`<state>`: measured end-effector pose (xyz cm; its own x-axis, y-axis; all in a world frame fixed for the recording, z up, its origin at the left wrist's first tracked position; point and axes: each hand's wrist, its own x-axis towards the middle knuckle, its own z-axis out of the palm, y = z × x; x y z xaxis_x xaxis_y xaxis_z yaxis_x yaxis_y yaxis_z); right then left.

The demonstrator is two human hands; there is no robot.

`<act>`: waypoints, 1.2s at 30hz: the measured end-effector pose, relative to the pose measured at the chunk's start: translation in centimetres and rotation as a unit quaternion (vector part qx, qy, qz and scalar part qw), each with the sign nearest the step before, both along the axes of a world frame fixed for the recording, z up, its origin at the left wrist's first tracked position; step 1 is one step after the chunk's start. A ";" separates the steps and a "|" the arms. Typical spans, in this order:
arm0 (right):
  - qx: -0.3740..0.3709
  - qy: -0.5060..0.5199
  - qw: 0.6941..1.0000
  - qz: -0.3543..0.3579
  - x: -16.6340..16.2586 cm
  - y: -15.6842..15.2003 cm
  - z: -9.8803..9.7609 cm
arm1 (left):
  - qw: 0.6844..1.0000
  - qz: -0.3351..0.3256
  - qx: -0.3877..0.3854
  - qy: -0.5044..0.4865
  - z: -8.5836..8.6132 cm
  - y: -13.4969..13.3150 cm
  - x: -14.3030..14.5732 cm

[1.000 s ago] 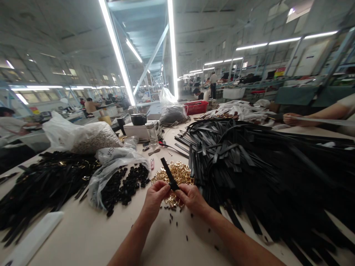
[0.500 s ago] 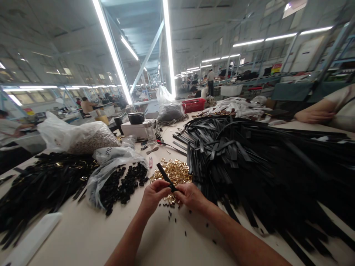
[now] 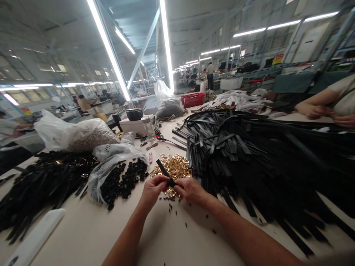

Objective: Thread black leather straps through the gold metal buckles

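Note:
Both my hands grip one black strap over the front of a heap of gold buckles. My left hand pinches it between thumb and fingers. From the other side my right hand pinches its near end, where the strap looks folded; the fingers hide the details there. Small black bits lie scattered on the table below my hands. To the left, black loops spill out of a clear plastic bag.
A big pile of black straps covers the right side. More straps with buckles lie at left, near a white bar-shaped object. Behind stand a glass jar, a bag of pellets and a red basket. A co-worker's hands are at far right.
My hands have drawn slightly closer together on the strap, and its near end now looks more bent. The co-worker's arms at right have shifted, with a second hand showing. The view tilted slightly.

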<state>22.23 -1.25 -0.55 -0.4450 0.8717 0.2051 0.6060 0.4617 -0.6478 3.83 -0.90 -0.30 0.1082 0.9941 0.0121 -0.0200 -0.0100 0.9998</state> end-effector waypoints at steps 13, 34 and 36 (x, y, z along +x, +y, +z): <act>0.007 -0.014 0.999 -0.031 -0.2 0.3 -0.5 | 0.988 -0.015 0.101 0.120 0.3 -0.3 0.0; -0.147 0.221 0.963 0.053 -0.4 -0.1 -0.6 | 0.982 0.010 0.106 0.157 -1.1 -0.7 1.0; -0.150 0.234 0.960 0.031 -0.4 0.0 -0.3 | 0.989 -0.014 0.092 0.118 -0.7 -1.0 1.3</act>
<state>21.84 -1.28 -0.90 -0.4179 0.8978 0.1391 0.1936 0.2376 -0.9519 5.10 -1.87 -1.00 0.1572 0.9740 0.1630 0.2107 -0.1943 0.9580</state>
